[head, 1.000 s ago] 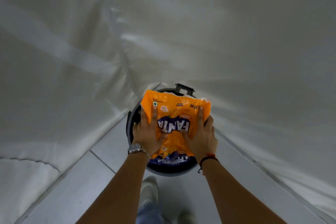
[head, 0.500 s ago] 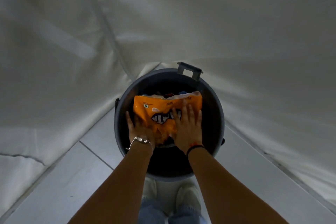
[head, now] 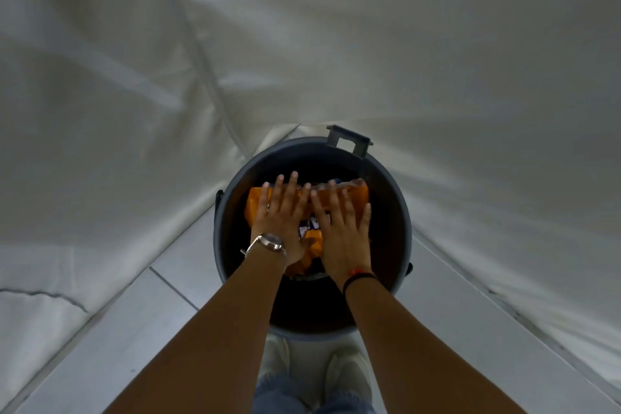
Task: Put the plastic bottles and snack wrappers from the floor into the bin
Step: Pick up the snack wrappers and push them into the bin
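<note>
A: Head view: both hands are lying flat inside the grey bin (head: 391, 212), palms down on the orange wrapper (head: 253, 205).

B: Grip state?

A: Left hand (head: 282, 215) and right hand (head: 339, 228) are each resting with fingers spread wide, nothing clasped. The wrapper is sitting crumpled within the bin, below the rim. The bin is standing on the tiled floor (head: 141, 339).

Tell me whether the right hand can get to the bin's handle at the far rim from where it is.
Probably yes. The right hand lies flat on the orange wrapper inside the bin, and the handle sticks up just beyond its fingertips with nothing between them. The hand would have to lift off the wrapper first.
</note>
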Demonstrator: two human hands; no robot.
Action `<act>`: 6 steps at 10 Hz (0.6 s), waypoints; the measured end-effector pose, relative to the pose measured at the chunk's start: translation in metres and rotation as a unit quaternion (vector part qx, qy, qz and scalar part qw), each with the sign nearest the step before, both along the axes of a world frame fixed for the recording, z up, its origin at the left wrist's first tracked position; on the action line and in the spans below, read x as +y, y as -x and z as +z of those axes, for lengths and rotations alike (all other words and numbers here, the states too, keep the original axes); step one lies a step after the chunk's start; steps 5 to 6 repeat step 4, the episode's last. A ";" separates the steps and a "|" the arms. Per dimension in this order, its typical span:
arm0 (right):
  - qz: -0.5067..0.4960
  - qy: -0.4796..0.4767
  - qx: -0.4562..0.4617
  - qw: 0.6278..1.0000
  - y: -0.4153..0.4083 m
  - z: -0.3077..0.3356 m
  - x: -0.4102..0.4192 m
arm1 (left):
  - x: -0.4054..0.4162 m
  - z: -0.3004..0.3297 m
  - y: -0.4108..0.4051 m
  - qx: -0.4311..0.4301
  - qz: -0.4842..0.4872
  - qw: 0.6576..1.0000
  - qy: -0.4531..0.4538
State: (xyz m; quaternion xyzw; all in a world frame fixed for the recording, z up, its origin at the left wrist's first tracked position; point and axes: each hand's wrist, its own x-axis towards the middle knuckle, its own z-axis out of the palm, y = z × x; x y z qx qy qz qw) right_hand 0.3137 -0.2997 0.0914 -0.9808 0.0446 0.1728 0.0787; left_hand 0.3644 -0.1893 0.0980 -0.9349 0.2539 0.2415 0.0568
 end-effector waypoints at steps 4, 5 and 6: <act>-0.017 0.033 0.086 0.996 0.011 0.024 0.000 | 0.023 0.031 0.012 -0.008 0.031 0.995 -0.094; -0.017 0.033 0.086 0.996 0.011 0.024 0.000 | 0.023 0.031 0.012 -0.008 0.031 0.995 -0.094; -0.017 0.033 0.086 0.996 0.011 0.024 0.000 | 0.023 0.031 0.012 -0.008 0.031 0.995 -0.094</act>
